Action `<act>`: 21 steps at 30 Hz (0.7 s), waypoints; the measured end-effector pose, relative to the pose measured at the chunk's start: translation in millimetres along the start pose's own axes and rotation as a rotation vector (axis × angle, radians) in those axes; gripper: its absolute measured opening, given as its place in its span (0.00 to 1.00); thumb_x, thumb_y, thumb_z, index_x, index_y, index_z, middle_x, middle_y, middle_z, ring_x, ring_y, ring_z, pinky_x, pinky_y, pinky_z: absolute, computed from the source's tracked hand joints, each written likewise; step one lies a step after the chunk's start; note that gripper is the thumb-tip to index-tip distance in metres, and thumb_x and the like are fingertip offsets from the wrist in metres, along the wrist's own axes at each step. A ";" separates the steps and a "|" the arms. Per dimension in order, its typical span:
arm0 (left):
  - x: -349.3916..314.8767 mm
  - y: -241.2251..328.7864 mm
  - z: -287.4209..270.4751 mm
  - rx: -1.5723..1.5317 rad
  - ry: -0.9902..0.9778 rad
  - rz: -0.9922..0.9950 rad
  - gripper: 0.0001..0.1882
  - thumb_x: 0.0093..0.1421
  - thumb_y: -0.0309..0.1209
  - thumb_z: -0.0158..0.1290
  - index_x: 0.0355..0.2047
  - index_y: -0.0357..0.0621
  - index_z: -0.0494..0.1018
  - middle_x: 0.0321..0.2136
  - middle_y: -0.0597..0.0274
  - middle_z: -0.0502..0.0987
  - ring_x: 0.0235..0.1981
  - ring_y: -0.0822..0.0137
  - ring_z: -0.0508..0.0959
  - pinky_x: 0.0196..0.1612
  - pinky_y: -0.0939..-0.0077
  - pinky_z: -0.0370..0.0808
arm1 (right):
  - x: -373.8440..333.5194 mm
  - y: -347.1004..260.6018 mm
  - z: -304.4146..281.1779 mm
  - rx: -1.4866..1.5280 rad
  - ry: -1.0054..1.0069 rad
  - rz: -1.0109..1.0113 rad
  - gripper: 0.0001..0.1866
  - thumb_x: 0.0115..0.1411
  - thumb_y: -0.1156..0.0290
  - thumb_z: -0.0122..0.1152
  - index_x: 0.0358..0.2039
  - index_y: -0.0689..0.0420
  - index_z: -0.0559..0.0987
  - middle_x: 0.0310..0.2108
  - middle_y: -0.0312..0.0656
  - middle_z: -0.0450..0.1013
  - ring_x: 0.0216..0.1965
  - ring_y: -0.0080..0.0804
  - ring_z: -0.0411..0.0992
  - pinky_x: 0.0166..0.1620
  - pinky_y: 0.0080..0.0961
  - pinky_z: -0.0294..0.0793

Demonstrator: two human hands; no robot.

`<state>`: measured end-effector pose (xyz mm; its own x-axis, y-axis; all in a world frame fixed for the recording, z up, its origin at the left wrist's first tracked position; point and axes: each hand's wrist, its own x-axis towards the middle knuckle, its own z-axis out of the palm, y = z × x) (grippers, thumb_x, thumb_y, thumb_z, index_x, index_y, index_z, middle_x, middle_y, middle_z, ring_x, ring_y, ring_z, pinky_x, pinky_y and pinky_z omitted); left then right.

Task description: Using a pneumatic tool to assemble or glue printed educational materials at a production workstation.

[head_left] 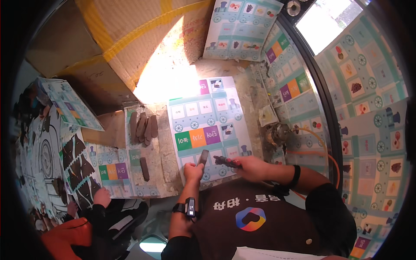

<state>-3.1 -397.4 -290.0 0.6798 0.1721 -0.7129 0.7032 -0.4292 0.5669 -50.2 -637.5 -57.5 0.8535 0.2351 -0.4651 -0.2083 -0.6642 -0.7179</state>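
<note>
My left hand (193, 172) is closed around the lower end of a short, flat brown strip (203, 156), which stands up from the fingers. Facing it, my right hand (252, 168) grips a dark hand tool (225, 161) with some red at the handle; its exact kind is too small to tell. The tool's tip points left, a small gap away from the strip. Beneath both lies a printed sheet (196, 113) with train pictures and coloured squares. Left of the sheet rests a pile of similar brown strips (142, 127), with a single strip (144, 169) nearer me.
Large cardboard boxes (125, 26) wall the back left. Another printed sheet (242, 32) leans at the back. A metal fitting (278, 133) with an orange hose (323, 155) sits right of the table. Another person's hand (102, 197) shows at lower left.
</note>
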 end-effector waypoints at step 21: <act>-1.2 -2.5 -0.6 -0.028 -0.009 0.019 0.24 0.43 0.36 0.68 0.36 0.36 0.71 0.32 0.48 0.80 0.34 0.54 0.82 0.39 0.64 0.79 | -2.9 -21.0 -3.5 0.065 -0.068 -0.043 0.18 0.62 0.71 0.55 0.53 0.57 0.71 0.39 0.57 0.74 0.44 0.58 0.73 0.47 0.42 0.74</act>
<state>-5.5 -396.0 -290.3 0.6911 0.1559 -0.7057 0.6960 -0.4068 0.5917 -46.7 -626.7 -39.3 0.8282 0.3113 -0.4660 -0.2047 -0.6060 -0.7687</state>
